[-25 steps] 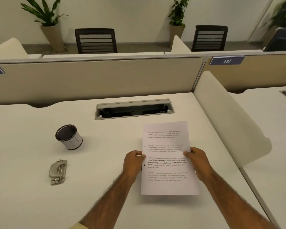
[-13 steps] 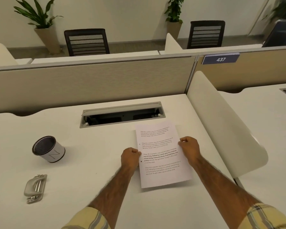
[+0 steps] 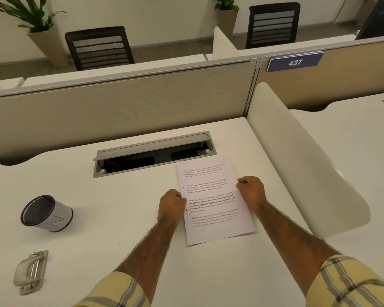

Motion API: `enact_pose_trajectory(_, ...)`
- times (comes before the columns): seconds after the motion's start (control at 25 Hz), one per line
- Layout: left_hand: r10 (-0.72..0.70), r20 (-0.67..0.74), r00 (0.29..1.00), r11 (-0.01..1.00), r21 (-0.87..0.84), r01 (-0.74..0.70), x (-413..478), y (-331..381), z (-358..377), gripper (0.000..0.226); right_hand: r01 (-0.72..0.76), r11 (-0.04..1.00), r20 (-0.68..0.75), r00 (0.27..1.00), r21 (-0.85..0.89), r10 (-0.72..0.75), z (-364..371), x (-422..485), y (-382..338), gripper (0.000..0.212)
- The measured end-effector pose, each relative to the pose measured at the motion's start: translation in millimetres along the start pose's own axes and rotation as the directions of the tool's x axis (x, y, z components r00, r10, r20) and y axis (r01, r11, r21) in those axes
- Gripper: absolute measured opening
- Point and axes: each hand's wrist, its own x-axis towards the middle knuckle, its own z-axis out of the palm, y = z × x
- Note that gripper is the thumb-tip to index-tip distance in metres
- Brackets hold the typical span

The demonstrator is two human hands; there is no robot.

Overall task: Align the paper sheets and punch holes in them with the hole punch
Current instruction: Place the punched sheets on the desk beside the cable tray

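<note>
White tabletop (image 3: 124, 220), office cubicle, beige partition (image 3: 120, 107) along its far edge. Printed paper sheets (image 3: 215, 200) lie toward the right side of the tabletop, long axis running away from the person and tilted slightly; the far end reaches the rim of the open cable tray (image 3: 153, 154) set into the tabletop. Looks like a thin stack, but the number of sheets cannot be told. Two dark punch marks show near the left margin.

Left hand (image 3: 172, 203) at the left long edge of the sheets, fingers curled shut, pinching the margin about midway. Right hand (image 3: 252, 189) at the right long edge, slightly farther up, fingers likewise curled closed on the paper's edge. Both forearms bare, plaid yellow sleeves (image 3: 350, 284) rolled back.

Metal hole punch (image 3: 30, 272) sits near the front-left corner of the tabletop, well apart from the sheets and both hands, untouched. Pen cup (image 3: 47, 213) with a dark rim and pale body stands behind it, toward the left edge, tilted in this wide-angle view.

White curved divider (image 3: 302, 158) bounds the right edge. Blue sign reading 437 (image 3: 294, 62) is on the partition to the right. Two dark chairs and potted plants beyond the partition.
</note>
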Motion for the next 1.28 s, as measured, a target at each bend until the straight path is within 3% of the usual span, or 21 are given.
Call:
enact_pose_trajectory(0.08,0.019,-0.011,1.000,1.000,0.006,-0.018,1,-3,2,0.004,0.004,1.000,-0.005,1.000,-0.013,-0.004,2,2,0,0.027)
enact_pose_trajectory(0.52,0.093,-0.023,0.995,0.989,0.120,-0.089,-5,-5,6,0.043,-0.002,1.000,-0.018,1.000,-0.010,0.001,2,1,-2,0.029)
enact_pose_trajectory(0.72,0.105,0.000,0.994,0.986,0.129,-0.104,-13,-3,2,0.047,0.043,0.999,-0.030,0.999,0.001,-0.043,1,-6,-1,0.032)
enact_pose_trajectory(0.96,0.363,-0.097,0.927,0.871,0.388,-0.301,-53,-68,-41,0.042,0.076,0.997,-0.090,0.993,-0.022,-0.077,1,-41,12,0.031)
enact_pose_trajectory(1.12,0.411,-0.164,0.897,0.816,0.505,-0.282,-80,-157,-103,0.052,0.268,0.929,-0.249,0.910,-0.255,-0.331,16,-83,13,0.018)
enact_pose_trajectory(1.28,0.305,-0.152,0.940,0.840,0.508,-0.190,-109,-240,-151,0.083,0.558,0.774,-0.080,0.794,-0.300,-0.603,50,-142,-5,0.021)
